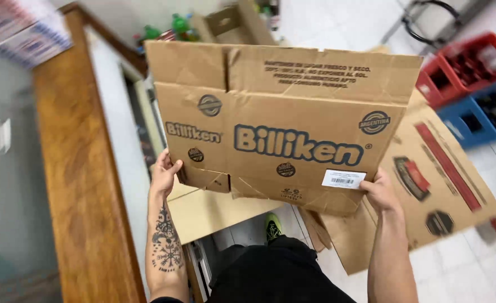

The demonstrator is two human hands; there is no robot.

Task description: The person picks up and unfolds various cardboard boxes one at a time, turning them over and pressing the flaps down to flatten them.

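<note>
1. Cardboard fills the middle of the view: a flattened brown carton [281,126], printed in dark blue, is held up nearly upright in front of the person.
2. The left hand [165,173] grasps the carton's lower left corner, fingers curled around the edge.
3. The right hand [379,191] grips the lower right edge, thumb on the near face just beside a white label [344,179].
4. Below the left hand, more flat cardboard [214,213] lies low. Beyond the right hand, another flattened carton [444,185] with red markings rests on the pale tiled floor [472,264].
5. Left of the left hand runs a wooden counter edge [79,185]; the carton's left side sits near it.
6. Far right of the right hand stand a red crate [466,64] and a blue crate [489,112].
7. Likely risks (a judgement): the loose bottom flaps could fold or slip from a corner-only grip, and the raised sheet hides the floor ahead, so a foot could catch on the cardboard lying there.
8. Open room lies mostly to the right of the right hand, over the tiles.
</note>
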